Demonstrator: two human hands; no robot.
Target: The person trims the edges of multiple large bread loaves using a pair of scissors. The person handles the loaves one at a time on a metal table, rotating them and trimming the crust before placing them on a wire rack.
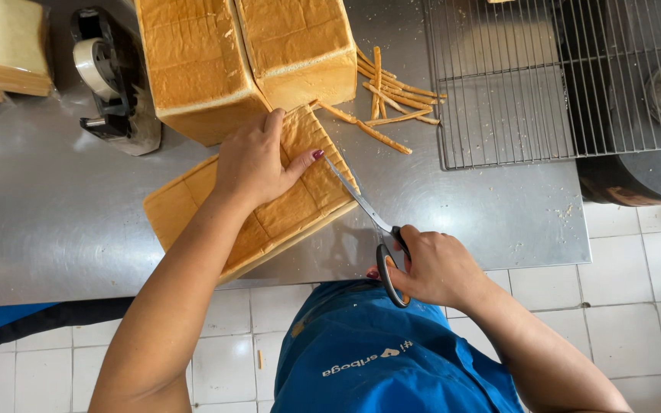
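Note:
A flat slab of golden-crusted bread (193, 195) lies on the steel table (47, 222), hanging slightly over the near edge. My left hand (255, 159) presses down flat on its top. My right hand (431, 268) grips black-handled scissors (369, 216), whose blades lie along the slab's right edge, tips near my left thumb. Two large square loaves (246, 53) stand just behind the slab.
Several thin crust strips (392, 95) lie scattered right of the loaves. A wire cooling rack (560, 76) covers the table's far right. A black tape dispenser (112, 76) and stacked bread slices (1, 50) sit at the left. White tiled floor lies below.

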